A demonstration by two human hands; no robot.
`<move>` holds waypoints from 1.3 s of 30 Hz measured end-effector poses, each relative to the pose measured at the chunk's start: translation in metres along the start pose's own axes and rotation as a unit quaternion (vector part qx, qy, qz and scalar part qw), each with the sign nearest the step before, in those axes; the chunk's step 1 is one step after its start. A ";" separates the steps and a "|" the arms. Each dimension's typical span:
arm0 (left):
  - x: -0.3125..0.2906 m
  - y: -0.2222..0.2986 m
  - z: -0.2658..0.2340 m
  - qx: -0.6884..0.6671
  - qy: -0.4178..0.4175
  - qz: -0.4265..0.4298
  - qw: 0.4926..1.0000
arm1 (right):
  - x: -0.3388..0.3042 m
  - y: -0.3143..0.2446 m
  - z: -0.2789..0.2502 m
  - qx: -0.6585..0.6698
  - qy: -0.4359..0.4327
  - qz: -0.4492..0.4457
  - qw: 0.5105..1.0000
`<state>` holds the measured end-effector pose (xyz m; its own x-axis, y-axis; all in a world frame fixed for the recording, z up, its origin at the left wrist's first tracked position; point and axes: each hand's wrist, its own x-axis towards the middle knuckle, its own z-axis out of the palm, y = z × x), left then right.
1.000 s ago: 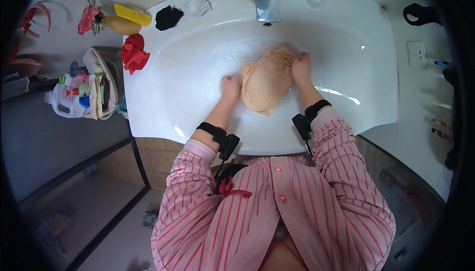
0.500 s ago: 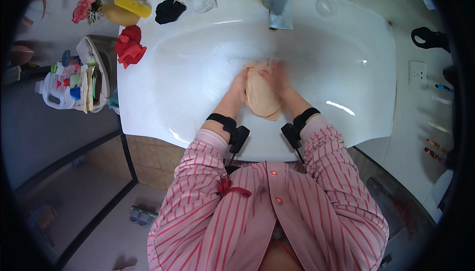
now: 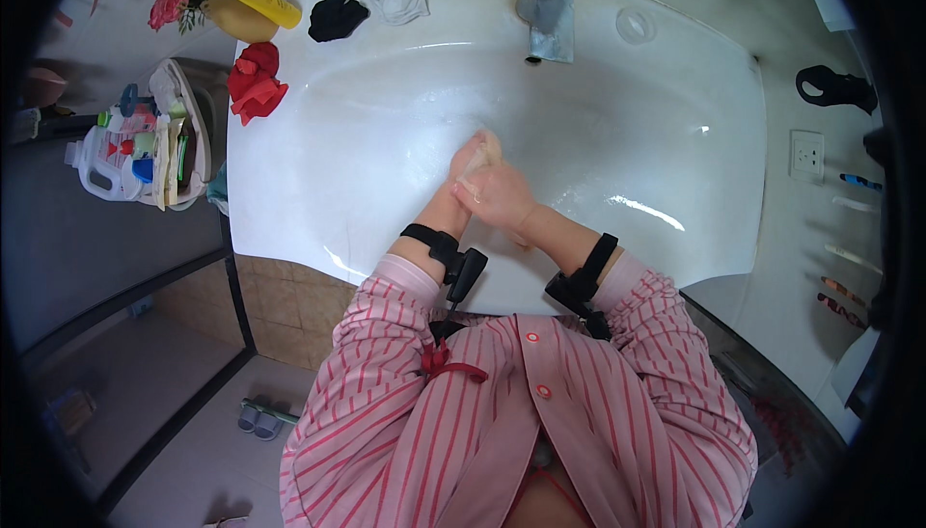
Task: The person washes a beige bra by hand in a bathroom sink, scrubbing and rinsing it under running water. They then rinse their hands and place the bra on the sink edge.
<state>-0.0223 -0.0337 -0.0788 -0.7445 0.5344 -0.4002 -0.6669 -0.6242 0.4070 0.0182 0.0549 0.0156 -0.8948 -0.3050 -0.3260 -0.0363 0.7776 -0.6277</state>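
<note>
In sink (image 3: 646, 137), beige cloth (image 3: 493, 148) mostly hidden btwn L hand (image 3: 466, 157) & R hand (image 3: 500, 195), both clasped round it.

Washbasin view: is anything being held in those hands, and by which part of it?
A beige cloth, bunched between the left hand and the right hand. They cover most of it, so which part is gripped cannot be told.
</note>
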 end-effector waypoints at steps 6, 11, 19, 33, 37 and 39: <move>-0.006 -0.010 0.039 0.013 0.202 -0.031 0.979 | 0.027 0.030 -0.027 0.031 0.111 0.111 0.987; -0.003 0.003 0.023 -0.025 0.193 -0.152 0.969 | -0.002 0.016 -0.017 0.017 0.084 -0.046 0.995; -0.008 -0.011 0.035 0.030 0.242 -0.017 0.970 | 0.015 0.020 -0.032 0.099 0.107 0.084 0.986; -0.023 0.011 0.031 0.068 0.271 -0.111 0.954 | 0.026 0.113 -0.015 0.032 0.219 0.225 0.949; -0.016 0.008 0.017 0.181 0.272 -0.124 0.937 | 0.032 0.125 0.017 -0.177 0.236 0.033 0.955; -0.012 0.007 0.007 0.291 0.275 -0.137 0.906 | 0.036 0.127 0.023 -0.041 0.107 0.051 0.992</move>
<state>-0.0182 -0.0404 -0.0655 -0.5257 0.1585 -0.8358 -0.8479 -0.0184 0.5298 -0.0081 0.1299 -0.0918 -0.9691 -0.1054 -0.2230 0.0318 0.8432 -0.5366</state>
